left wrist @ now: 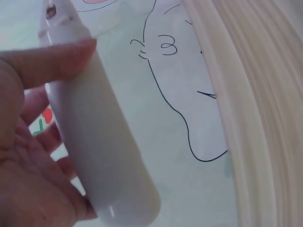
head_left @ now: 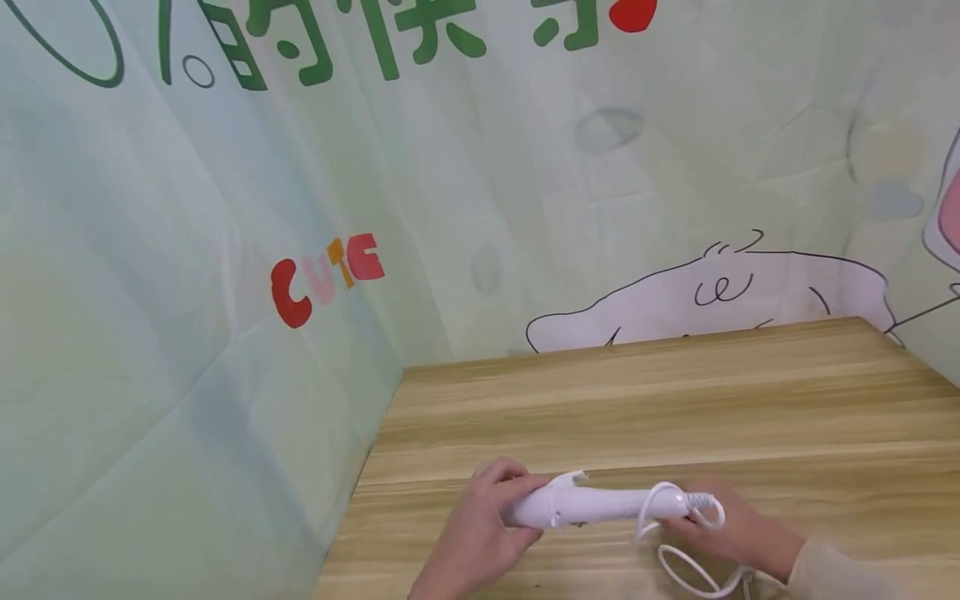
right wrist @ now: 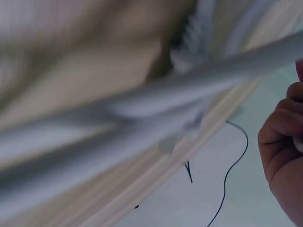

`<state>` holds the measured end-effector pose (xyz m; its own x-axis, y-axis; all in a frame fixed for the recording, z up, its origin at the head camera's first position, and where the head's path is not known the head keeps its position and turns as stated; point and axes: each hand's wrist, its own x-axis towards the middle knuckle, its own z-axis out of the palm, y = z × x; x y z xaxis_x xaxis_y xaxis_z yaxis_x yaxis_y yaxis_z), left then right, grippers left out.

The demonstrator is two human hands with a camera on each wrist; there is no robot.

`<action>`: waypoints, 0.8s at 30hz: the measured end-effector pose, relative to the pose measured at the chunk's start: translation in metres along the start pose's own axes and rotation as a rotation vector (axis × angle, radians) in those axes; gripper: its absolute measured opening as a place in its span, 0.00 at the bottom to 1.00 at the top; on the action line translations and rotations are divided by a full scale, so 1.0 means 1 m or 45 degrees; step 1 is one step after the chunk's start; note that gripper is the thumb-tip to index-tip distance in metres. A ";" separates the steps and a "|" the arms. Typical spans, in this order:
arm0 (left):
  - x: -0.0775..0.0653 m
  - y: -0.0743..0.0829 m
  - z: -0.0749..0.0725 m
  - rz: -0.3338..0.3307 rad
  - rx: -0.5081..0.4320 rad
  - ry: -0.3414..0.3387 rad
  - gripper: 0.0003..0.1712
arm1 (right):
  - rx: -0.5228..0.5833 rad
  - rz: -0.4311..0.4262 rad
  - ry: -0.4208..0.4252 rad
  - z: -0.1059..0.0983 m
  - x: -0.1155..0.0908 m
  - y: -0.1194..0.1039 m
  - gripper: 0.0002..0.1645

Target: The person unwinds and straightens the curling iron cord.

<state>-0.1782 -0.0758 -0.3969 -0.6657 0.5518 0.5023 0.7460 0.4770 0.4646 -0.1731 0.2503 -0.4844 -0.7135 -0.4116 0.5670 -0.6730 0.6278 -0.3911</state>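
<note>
A white curling iron (head_left: pixel 600 505) with a lever near its middle is held level above the wooden table. My left hand (head_left: pixel 480 525) grips its thick, round-ended part, thumb on one side and fingers on the other, as the left wrist view also shows. From the iron's other end comes a white cord (head_left: pixel 693 573), with one loop around the handle and another hanging below. My right hand (head_left: pixel 723 529) is behind that end, among the cord loops. It is blurred and its fingertips are partly hidden, so I cannot tell whether it pinches the cord.
The wood-grained table (head_left: pixel 637 400) reaches back to a pale green cloth backdrop (head_left: pixel 480 208) with printed lettering and a drawn white figure. More of this cloth hangs along the table's left edge. A light sleeve (head_left: pixel 832 575) covers the right forearm.
</note>
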 end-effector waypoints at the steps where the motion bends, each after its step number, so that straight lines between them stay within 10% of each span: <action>1: 0.001 0.001 0.001 0.002 0.047 0.046 0.30 | -0.018 -0.034 0.002 0.005 -0.002 -0.001 0.14; 7: 0.007 0.007 0.007 0.001 0.298 0.178 0.28 | 0.072 -0.076 -0.039 0.010 0.003 -0.015 0.15; 15: 0.006 0.006 0.012 0.000 0.526 0.329 0.29 | 1.025 0.149 -0.016 0.012 0.017 -0.064 0.12; 24: 0.003 -0.001 0.020 -0.099 0.722 0.348 0.27 | 0.832 0.415 0.292 0.003 0.018 -0.088 0.04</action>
<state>-0.1806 -0.0604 -0.4101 -0.6428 0.3418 0.6856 0.5381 0.8384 0.0865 -0.1273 0.1854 -0.4418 -0.8854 -0.0802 0.4579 -0.4649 0.1466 -0.8732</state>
